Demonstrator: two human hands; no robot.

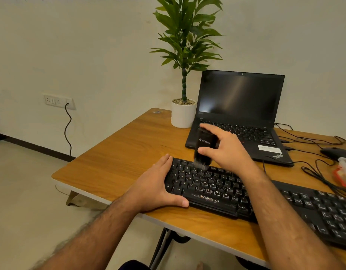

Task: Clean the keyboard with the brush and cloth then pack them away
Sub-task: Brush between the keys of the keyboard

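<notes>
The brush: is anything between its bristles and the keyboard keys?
Nothing visible. The brush, held by the right hand, has its bristles right on the keyboard top rows; the left hand steadies the end.

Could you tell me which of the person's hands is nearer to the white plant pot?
Right. The right hand grips the brush just in front of the pot; the left hand rests on the keyboard's left end, farther toward the person.
</notes>
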